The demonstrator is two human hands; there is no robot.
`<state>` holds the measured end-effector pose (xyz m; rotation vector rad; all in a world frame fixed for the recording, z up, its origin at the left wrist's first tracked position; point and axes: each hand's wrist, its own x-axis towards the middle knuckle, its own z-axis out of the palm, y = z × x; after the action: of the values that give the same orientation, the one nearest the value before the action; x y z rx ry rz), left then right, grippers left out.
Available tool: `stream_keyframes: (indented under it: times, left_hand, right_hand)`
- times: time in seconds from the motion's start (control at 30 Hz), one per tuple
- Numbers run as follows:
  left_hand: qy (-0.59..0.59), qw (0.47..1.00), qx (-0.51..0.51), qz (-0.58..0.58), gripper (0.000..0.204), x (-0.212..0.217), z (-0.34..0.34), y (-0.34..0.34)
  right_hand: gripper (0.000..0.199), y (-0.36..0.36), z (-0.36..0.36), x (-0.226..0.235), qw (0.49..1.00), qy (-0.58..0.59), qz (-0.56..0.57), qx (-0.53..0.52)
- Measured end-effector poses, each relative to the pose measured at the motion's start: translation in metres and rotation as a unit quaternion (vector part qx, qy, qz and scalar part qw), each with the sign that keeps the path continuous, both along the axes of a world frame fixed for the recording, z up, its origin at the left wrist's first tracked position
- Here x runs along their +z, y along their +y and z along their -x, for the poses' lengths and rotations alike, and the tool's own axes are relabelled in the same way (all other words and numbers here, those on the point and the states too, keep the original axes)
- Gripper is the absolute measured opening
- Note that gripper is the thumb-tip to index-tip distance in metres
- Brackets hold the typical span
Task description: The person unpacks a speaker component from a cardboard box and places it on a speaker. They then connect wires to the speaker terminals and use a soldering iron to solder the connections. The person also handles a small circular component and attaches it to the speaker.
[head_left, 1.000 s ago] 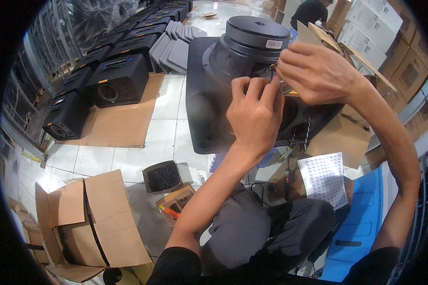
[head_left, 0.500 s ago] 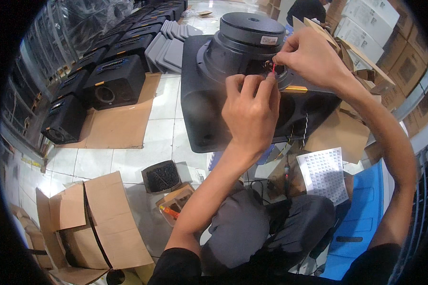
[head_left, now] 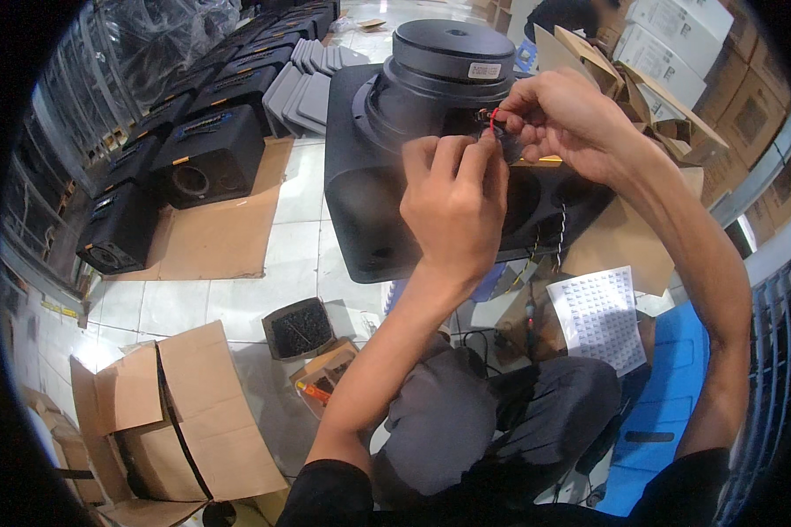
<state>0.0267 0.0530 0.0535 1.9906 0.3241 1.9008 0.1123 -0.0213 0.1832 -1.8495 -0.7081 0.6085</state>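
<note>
Over one black cabinet, two hands at one red wire

One large black cabinet (head_left: 365, 211) stands before the person, and one round speaker driver (head_left: 444, 75) sits on it, its broad disc uppermost, with one white label on the side. One short red wire (head_left: 493, 121) shows beside the driver's near right side. The left hand (head_left: 453, 209), fingers bunched, is closed on the wire's lower end; the right hand (head_left: 580, 120) pinches its upper end between thumb and forefinger. Those fingertips are small and partly hidden, so both grips are as best I can judge.

Two twisted wire pairs hang at the cabinet's near side: one black and white (head_left: 562, 237), one yellow and black (head_left: 526, 274). Below lies one printed sheet (head_left: 598, 321). Left on the floor are two small open boxes, one holding black bits (head_left: 299, 330), the other one orange tool (head_left: 313, 392), and one larger open carton (head_left: 202, 413).
</note>
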Motion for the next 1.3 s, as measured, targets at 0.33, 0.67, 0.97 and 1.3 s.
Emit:
stream_keyframes:
  times: [0.33,0.67,0.97,1.3]
  left_hand:
    - [0.002,0.999,0.017,-0.029,0.017,0.001,0.0,0.002]
    - [0.02,1.0,0.01,-0.005,0.023,0.003,0.002,-0.002]
    - [0.041,0.999,-0.006,-0.012,0.022,0.001,0.003,-0.002]
    - [0.011,0.997,-0.034,-0.074,0.04,-0.012,0.037,0.001]
  right_hand:
    - [0.019,-0.022,-0.013,-0.001,0.857,-0.51,0.039,0.067]
    - [0.019,-0.017,-0.039,-0.016,0.549,-0.805,-0.073,0.213]
    - [0.024,-0.016,-0.043,-0.031,0.512,-0.837,-0.091,0.17]
    - [0.017,-0.069,-0.018,-0.066,0.69,-0.708,-0.149,0.031]
